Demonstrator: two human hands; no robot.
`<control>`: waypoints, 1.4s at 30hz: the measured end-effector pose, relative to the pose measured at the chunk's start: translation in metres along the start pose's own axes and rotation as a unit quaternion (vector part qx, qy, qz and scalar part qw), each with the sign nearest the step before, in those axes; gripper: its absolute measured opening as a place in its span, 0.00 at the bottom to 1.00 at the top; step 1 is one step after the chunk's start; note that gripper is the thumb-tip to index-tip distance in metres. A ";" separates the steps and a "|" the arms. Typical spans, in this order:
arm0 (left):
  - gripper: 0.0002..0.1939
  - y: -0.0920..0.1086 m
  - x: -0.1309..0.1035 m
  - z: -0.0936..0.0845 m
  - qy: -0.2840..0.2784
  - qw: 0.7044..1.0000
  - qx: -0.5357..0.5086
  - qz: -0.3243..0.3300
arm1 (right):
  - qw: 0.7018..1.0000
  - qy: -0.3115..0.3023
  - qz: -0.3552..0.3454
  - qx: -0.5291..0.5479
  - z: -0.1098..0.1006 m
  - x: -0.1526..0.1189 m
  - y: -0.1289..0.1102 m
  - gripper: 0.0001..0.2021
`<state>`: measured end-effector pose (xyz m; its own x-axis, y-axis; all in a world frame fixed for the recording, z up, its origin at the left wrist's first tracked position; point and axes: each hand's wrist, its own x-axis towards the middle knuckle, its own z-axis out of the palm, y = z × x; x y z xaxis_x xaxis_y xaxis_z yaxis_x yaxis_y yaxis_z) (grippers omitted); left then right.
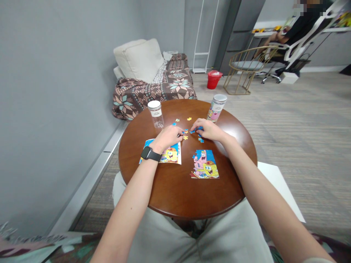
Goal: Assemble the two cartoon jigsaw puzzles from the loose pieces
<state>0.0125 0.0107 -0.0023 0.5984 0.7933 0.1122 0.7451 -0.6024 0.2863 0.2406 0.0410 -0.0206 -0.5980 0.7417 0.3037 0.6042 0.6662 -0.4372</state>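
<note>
Loose jigsaw puzzle pieces lie on a round brown wooden table [164, 190]. My left hand [170, 136], with a black watch [151, 153] on its wrist, reaches over a printed picture sheet [171, 157]. Its thumb and fingers are apart, the fingertips beside a small yellow puzzle piece [185, 138]. Spread fingers of my right hand [208, 129] rest among blue pieces, one fingertip at a blue puzzle piece [192, 132]. Another blue piece [201, 140] lies just below that hand. Closer to me is a partly joined cartoon puzzle [205, 164] with uneven left edges.
A clear jar [157, 118] with a white lid stands at the table's back left, a printed canister [216, 108] at the back right. Beyond are a covered couch [175, 86], a red bin [213, 80], a wire chair [246, 65] and a seated person [298, 31].
</note>
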 end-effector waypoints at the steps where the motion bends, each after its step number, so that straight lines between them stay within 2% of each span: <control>1: 0.12 0.000 0.000 0.001 0.001 1.000 0.005 0.008 | 1.000 0.002 -0.007 0.007 0.001 0.000 -0.002 0.15; 5: 0.13 -0.003 0.003 0.005 0.003 0.999 0.007 0.034 | 0.999 0.006 -0.038 0.034 0.007 0.001 -0.009 0.09; 9: 0.15 -0.004 0.004 0.008 0.008 0.999 -0.004 0.046 | 0.998 -0.024 -0.042 0.039 0.014 0.003 -0.012 0.09; 15: 0.15 -0.006 0.003 0.008 0.019 0.999 0.024 0.032 | 0.999 -0.024 -0.037 0.010 0.014 0.004 -0.008 0.04; 22: 0.11 -0.004 0.002 0.011 0.052 0.997 0.050 0.002 | 1.000 0.008 0.000 -0.011 0.006 0.000 0.001 0.04; 26: 0.13 -0.004 0.003 0.015 0.061 0.997 0.049 0.009 | 0.999 0.023 0.006 -0.036 0.003 0.001 0.003 0.08; 30: 0.14 -0.006 0.005 0.019 0.061 0.997 0.044 0.005 | 0.999 0.030 -0.008 -0.036 0.005 0.002 -0.001 0.10; 38: 0.14 -0.005 0.005 0.021 0.045 0.998 0.045 -0.018 | 0.998 0.016 -0.059 0.031 0.017 0.005 -0.006 0.06; 42: 0.14 -0.002 0.004 0.020 0.030 0.999 0.031 -0.028 | 0.998 0.005 -0.057 0.037 0.019 0.004 -0.008 0.05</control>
<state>0.0193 0.0132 -0.0211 0.5372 0.8291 0.1554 0.7954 -0.5592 0.2337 0.2231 0.0372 -0.0314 -0.6543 0.6630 0.3639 0.4924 0.7386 -0.4604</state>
